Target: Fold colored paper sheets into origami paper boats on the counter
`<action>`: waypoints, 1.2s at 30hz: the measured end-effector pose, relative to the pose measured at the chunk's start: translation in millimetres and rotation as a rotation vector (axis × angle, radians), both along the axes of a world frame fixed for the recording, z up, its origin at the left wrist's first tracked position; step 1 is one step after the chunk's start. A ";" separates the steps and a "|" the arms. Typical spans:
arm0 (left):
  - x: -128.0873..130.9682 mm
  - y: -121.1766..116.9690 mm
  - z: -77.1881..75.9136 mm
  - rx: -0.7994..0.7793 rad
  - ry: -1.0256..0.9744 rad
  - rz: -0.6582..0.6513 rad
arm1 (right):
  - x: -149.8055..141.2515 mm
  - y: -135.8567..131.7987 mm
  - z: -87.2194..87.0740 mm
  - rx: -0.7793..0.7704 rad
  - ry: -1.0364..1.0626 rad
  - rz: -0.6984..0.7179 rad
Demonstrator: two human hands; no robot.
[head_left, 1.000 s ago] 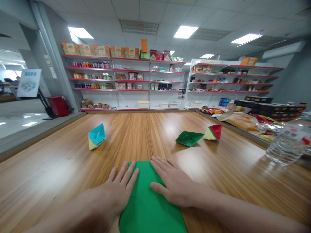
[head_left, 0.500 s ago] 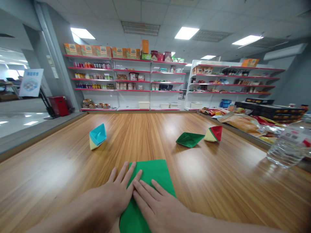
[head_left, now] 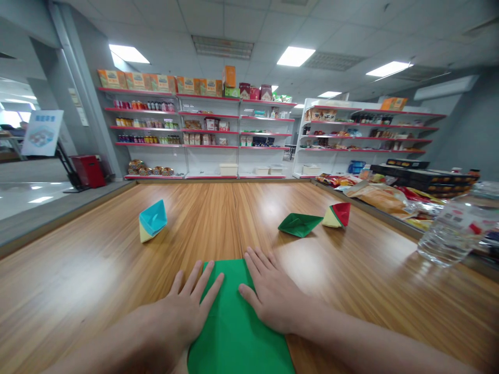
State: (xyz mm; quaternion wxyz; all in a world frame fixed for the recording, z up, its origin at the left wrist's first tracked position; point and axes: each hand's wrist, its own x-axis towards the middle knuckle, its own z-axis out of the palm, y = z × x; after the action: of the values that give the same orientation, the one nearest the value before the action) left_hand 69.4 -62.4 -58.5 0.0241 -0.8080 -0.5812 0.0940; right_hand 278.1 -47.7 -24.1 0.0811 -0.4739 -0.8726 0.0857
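Green paper [head_left: 234, 324] is lying at our view's six o'clock on the wooden table [head_left: 218, 208], under both our hands. Our left hand [head_left: 185, 309] is resting with fingers splayed across its left edge, and our right hand [head_left: 275, 296] is lying flat over its right edge, thumb apart; neither is grasping anything. From the paper, a blue-and-cream paper boat [head_left: 153, 219] is sitting toward ten o'clock, a dark green paper boat [head_left: 299, 226] toward one.
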 end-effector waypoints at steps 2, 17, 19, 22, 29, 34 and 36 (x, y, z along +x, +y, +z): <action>0.3 -0.3 1.6 0.001 -0.007 0.000 | -3.4 -10.6 -0.4 0.029 -0.002 0.053; -1.1 0.1 -3.8 0.030 0.006 0.011 | -13.2 -28.7 3.3 -0.061 0.029 0.174; -1.8 -0.1 -6.0 0.039 0.003 -0.010 | -15.1 -31.5 3.1 -0.127 0.018 0.359; -2.5 -0.4 -8.0 0.072 0.013 -0.023 | -16.0 -29.4 1.7 -0.138 0.047 0.359; -2.2 0.2 -7.2 0.041 0.004 -0.040 | -12.2 -28.0 11.9 -0.153 0.022 0.314; -8.9 7.0 5.1 -0.068 -0.066 -0.110 | -11.2 -27.1 11.9 -0.124 0.029 0.167; -11.4 7.3 21.2 -0.234 -0.066 -0.260 | -11.8 -26.8 8.0 -0.088 0.014 0.121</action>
State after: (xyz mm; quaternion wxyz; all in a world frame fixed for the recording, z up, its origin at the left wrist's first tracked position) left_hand 58.1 -55.1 -37.3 -0.0770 -0.8763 -0.4573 0.1304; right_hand 266.3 -74.5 -16.1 0.0611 -0.4229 -0.8944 0.1321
